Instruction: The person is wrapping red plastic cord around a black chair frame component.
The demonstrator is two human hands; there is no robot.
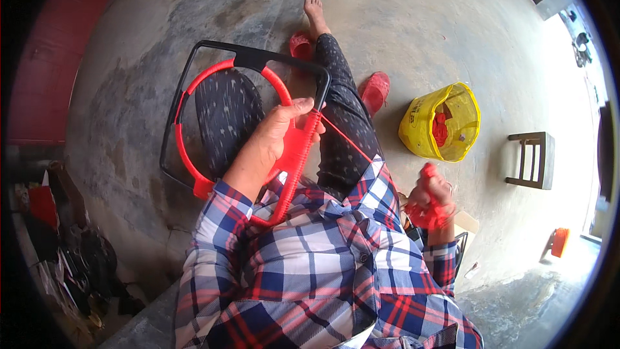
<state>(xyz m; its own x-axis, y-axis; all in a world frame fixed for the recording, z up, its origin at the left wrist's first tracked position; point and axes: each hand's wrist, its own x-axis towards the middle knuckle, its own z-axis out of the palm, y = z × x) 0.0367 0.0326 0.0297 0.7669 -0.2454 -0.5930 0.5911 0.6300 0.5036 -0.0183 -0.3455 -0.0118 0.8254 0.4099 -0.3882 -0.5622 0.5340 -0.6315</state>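
My left hand [268, 145] grips the right side of a black frame [248, 58] that is partly wrapped in red cord [296, 155], held over my lap. A taut red strand [345, 139] runs from the frame down to my right hand [434, 194]. That hand is closed around a small bundle of the same red cord [427, 215] beside my right hip. My legs in dark patterned trousers stretch out ahead, one foot bare.
Two red slippers [374, 90] lie on the concrete floor by my legs. A yellow plastic bag [442, 123] with red cord inside sits to the right. Further right stand a small wooden stool [533, 158] and an orange object [559, 242]. Clutter piles up at the lower left.
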